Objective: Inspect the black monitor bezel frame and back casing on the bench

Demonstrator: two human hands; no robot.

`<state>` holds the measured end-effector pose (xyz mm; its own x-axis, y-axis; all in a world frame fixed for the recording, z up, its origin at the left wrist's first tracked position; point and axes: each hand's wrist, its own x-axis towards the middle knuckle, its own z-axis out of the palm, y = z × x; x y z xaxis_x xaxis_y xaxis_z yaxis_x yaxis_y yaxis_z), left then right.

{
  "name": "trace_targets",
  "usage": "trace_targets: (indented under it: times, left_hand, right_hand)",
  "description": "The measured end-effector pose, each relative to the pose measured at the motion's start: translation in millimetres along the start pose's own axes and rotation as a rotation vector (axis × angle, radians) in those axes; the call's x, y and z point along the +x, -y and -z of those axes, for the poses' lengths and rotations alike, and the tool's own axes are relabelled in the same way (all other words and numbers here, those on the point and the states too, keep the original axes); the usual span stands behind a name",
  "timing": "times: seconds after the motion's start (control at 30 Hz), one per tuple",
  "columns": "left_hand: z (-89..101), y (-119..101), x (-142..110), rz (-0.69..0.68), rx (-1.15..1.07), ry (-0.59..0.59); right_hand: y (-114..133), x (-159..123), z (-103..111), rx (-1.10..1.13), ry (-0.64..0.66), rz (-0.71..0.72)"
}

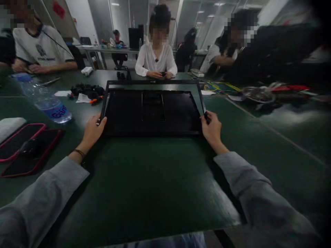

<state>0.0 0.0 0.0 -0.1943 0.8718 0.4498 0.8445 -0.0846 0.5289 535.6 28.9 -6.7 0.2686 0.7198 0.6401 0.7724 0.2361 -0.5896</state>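
A black monitor back shell lies flat on the dark green table in front of me, inside a thin black frame. My left hand grips its near left corner, fingers curled over the edge. At the right edge, near the front corner, my right hand is closed on the shell. Both arms wear grey sleeves, and a thin band sits on my left wrist.
A plastic water bottle lies at the left, with two pink-edged phones nearer me. Small black parts and papers sit behind the shell. Coloured cables and a metal dish lie right. Other people sit across the table.
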Motion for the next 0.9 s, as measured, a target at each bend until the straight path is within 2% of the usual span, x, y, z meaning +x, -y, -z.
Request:
trace_targets:
  times: [0.37,0.9]
  left_hand:
    - [5.3,-8.6,-2.3,0.032,-0.045,0.013]
    - [5.9,-8.5,-1.7,0.037,-0.027,0.027]
  right_hand:
    - [-0.1,1.4,0.0,0.003,-0.009,-0.016]
    - [1.3,1.6,1.1,0.014,0.001,-0.031]
